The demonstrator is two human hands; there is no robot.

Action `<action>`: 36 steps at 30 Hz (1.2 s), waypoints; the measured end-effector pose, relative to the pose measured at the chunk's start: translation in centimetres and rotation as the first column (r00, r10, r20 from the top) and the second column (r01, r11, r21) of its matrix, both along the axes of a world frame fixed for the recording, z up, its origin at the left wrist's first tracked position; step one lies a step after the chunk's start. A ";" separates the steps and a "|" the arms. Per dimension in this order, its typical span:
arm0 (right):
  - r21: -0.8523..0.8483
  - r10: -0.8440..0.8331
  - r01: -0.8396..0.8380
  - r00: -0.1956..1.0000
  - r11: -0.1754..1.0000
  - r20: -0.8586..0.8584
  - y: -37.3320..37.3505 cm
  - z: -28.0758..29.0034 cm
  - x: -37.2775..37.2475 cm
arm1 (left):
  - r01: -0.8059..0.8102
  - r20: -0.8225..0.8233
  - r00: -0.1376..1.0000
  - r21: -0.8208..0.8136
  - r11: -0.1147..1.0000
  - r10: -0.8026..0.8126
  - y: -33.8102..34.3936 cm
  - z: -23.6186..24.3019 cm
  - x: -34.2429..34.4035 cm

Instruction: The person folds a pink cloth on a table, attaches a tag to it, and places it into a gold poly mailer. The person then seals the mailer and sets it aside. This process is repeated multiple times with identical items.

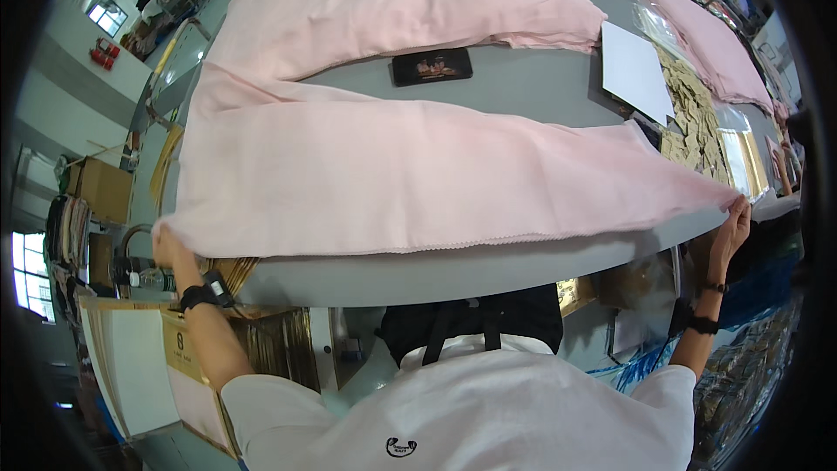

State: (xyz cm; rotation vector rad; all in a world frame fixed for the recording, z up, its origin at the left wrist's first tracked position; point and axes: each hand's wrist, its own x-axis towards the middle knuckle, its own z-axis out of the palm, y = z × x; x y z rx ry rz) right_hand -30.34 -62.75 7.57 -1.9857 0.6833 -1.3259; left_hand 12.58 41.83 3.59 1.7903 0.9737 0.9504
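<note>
Pink cloth (418,174) lies in a long stretch across the near part of the grey table (375,283), between the person's two hands. Its near edge has a finely scalloped trim and runs roughly along the table's near side. The right hand (739,214) is clamped on the right corner, where the fabric narrows to a point and is drawn out past the table's rim. The left hand (166,244) is at the near left corner; it is blurred and partly covered by fabric, so I cannot tell how its fingers are closed. Both arms are spread wide, with dark bands at the wrists.

Beyond the near stretch, a broad pink expanse (384,9) covers the far part of the table, meeting the near stretch at the left; whether they are one piece I cannot tell. In the gap between them lies a black slab (432,66). To its right, a white sheet (635,70) overlaps a spread of brown paper pieces (697,113). Further right is more pink fabric (715,44), beside clear plastic. A bottle (155,279) is near the left forearm.
</note>
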 end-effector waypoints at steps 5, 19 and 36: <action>-0.127 0.492 -0.517 0.851 0.847 -0.182 13.5 4.6 7.3 | 0.534 0.066 0.814 0.305 0.789 -0.577 -16.8 2.8 -1.3; 0.479 0.998 -0.878 -0.018 0.011 -0.056 38.0 8.1 25.4 | 0.876 -0.027 -0.024 0.480 -0.034 -0.999 -42.6 7.4 -15.2; -0.267 0.400 -0.301 0.741 0.916 0.539 21.2 17.3 12.5 | 0.782 -0.009 0.622 0.050 0.621 -0.783 -23.9 6.6 -15.9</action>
